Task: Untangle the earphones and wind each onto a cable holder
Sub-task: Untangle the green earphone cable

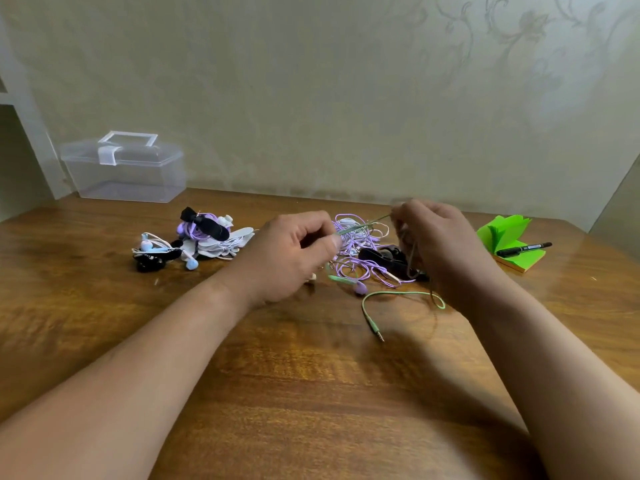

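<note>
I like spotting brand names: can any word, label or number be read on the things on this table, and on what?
No text can be read here.
Black pen: pale marks on its barrel, too small and blurred to read.
Green note pad: no writing shows.
Clear plastic box: no label shows.

Counted one clear lidded box far left on the desk, and one green notepad far right with one black marker on it. Two wound earphone bundles sat on the left: one purple bundle, one blue bundle. There was one green earphone cable with one jack plug. The purple tangle and the pale holder stack were too jumbled to count.
</note>
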The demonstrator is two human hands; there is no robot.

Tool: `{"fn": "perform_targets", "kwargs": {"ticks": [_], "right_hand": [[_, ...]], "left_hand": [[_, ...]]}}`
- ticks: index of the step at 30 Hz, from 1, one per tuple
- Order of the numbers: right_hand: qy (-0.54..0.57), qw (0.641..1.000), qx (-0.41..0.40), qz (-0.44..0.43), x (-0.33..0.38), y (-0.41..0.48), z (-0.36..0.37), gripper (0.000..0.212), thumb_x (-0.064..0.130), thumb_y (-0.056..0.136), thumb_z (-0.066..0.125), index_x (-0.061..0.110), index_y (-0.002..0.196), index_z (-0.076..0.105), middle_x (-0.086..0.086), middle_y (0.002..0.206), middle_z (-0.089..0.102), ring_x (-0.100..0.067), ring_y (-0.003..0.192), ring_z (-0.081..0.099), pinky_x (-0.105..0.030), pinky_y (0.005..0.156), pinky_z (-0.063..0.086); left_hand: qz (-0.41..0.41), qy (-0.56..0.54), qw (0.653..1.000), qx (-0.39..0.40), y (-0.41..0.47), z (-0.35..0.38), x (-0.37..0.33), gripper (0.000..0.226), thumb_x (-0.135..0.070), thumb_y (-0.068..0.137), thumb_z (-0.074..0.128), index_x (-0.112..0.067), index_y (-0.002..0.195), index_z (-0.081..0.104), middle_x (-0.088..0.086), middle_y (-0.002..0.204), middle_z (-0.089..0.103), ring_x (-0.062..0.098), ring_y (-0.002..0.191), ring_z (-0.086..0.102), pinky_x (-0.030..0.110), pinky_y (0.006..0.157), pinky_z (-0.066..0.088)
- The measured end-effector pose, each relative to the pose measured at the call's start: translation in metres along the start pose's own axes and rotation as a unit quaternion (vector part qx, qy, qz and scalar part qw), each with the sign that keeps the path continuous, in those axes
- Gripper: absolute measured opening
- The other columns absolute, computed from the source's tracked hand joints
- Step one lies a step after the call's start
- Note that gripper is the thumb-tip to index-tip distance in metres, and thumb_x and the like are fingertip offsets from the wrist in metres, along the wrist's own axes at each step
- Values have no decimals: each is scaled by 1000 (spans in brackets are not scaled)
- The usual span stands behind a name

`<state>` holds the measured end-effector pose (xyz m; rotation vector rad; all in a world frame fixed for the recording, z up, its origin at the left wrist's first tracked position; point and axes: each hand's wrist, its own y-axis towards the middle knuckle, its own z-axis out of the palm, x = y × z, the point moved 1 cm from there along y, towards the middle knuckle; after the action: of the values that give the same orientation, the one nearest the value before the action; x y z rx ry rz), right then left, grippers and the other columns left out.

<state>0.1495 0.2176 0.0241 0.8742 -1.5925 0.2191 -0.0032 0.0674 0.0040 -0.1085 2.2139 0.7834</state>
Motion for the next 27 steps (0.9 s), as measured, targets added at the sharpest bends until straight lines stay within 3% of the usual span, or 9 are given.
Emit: {"fn": "perform_targets", "kwargs": {"ticks": [3, 6, 10, 14, 18, 20, 22, 24, 27], "right_hand": [[56, 998, -10, 23, -5, 4, -4, 32, 39, 91, 70, 14, 77, 55, -1, 60, 33, -16, 52, 28, -27, 48, 22], [74, 996, 23, 44, -9, 4, -1, 39, 43, 93, 75, 21, 69, 53, -4, 65, 31, -14, 53, 25, -24, 45, 24], [90, 994, 51, 36, -6, 1, 3, 38, 30, 95, 74, -1, 83, 56, -12, 76, 30, -15, 55, 22, -18, 43, 29], [62, 997, 28, 24, -3, 2, -4, 37, 31, 93, 74, 15, 66, 54, -10, 77, 37, -13, 52, 28, -21, 45, 27], [-90, 992, 92, 6, -7, -1, -7, 42, 36, 94, 75, 17, 63, 55, 4, 58, 48, -10, 52, 41, -28, 56, 33], [-188, 974, 129, -9, -11, -3, -1, 32, 41, 95, 73, 20, 72, 67, 9, 68, 65, -12, 62, 56, -33, 65, 46], [-221, 967, 124, -37, -9, -5, 3, 21, 44, 99, 66, 25, 96, 74, 9, 90, 75, -11, 86, 69, -41, 89, 56], [-133, 978, 152, -47, -4, -12, 11, 26, 41, 106, 58, 21, 112, 73, 4, 103, 76, -13, 100, 71, -50, 102, 53], [12, 969, 245, 9, 0, -22, 28, 33, 39, 107, 55, 13, 124, 66, -7, 110, 78, -25, 105, 75, -54, 105, 52]], "left_hand": [[-57, -130, 990, 14, 4, -5, 1, 32, -29, 93, 58, -8, 70, 50, 4, 74, 47, 18, 71, 40, 28, 64, 33], [-108, -228, 967, -32, 5, -6, 3, 34, -16, 101, 53, -9, 68, 54, 12, 79, 59, 23, 72, 53, 20, 58, 42], [-122, -257, 955, -88, 7, -4, 7, 29, -20, 101, 51, -7, 79, 62, 13, 78, 68, 20, 57, 56, 28, 55, 44], [-144, -269, 927, -219, 10, -16, 12, 29, -17, 108, 45, -11, 83, 56, 8, 67, 53, 10, 45, 44, 17, 40, 30], [-129, -266, 930, -219, 12, -18, 16, 31, -21, 111, 42, -13, 84, 53, -4, 55, 38, 7, 46, 29, 17, 42, 26], [-122, -243, 942, -196, 11, -12, 13, 29, -22, 111, 41, -10, 89, 55, -6, 49, 37, 6, 42, 28, 17, 40, 25], [-101, -227, 954, -169, 11, -7, 9, 29, -22, 111, 42, -5, 93, 57, -5, 47, 38, 6, 39, 30, 17, 39, 27], [-80, -199, 965, -151, 10, -4, 8, 30, -24, 111, 44, -5, 93, 59, -2, 46, 41, 10, 39, 33, 21, 42, 30], [-52, -144, 978, -141, 8, 0, 6, 30, -29, 109, 48, -13, 88, 63, 2, 50, 50, 17, 47, 40, 25, 49, 35]]}}
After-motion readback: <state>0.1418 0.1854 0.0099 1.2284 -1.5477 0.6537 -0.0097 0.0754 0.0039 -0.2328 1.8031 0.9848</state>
